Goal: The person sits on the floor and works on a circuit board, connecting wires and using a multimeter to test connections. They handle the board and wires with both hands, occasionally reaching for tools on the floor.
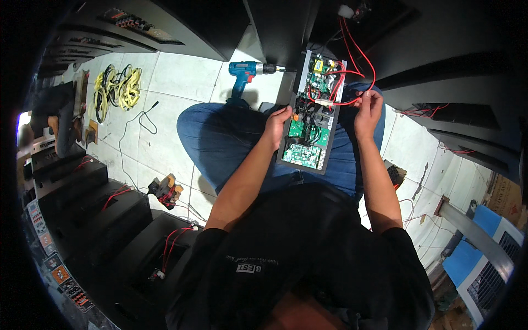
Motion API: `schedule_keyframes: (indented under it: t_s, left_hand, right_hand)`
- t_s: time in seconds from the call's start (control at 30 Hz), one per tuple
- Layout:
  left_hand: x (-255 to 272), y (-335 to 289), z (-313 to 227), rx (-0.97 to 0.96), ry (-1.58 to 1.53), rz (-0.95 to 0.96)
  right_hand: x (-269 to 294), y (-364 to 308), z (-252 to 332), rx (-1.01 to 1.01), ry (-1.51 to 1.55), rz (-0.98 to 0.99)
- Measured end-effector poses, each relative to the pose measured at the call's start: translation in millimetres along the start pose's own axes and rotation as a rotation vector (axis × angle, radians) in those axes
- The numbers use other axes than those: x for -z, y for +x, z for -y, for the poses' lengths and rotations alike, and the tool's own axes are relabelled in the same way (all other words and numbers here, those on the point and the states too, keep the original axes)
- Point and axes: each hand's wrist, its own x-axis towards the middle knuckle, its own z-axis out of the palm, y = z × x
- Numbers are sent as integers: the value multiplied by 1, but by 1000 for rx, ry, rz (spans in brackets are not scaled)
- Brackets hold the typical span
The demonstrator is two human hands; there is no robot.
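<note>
An amplifier panel (311, 136) with green circuit boards on its upper face lies tilted across my lap. My left hand (278, 127) grips its left edge, thumb on top. Over its right side, my right hand (369, 114) is closed with thumb and fingertips pinching red wires (374, 74). These wires loop up toward an opening in the black cabinet ahead. A white plug connector (324, 102) on the wires rests over the panel's middle, left of my right fingers. Black cables bundle across the boards.
A blue cordless drill (246, 72) lies on the tiled floor ahead-left. Yellow and black cables (117, 91) are coiled at far left. Black speaker cabinets (124, 212) with red wires line both sides. A blue and grey crate-like object (478, 247) stands at right. Another person sits far left.
</note>
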Motion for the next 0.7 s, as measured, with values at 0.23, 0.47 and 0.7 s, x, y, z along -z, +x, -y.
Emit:
schedule_keyframes:
  t_s: [0.23, 0.47, 0.7]
  left_hand:
    - [-2, -2, 0, 146, -97, 29]
    - [-7, -7, -1, 117, -8, -27]
    - [0, -3, 1, 80, 94, -78]
  right_hand:
    - [2, 0, 7, -41, 221, 8]
    - [-26, 19, 18, 61, -464, -90]
    - [-63, 34, 54, 263, -845, 220]
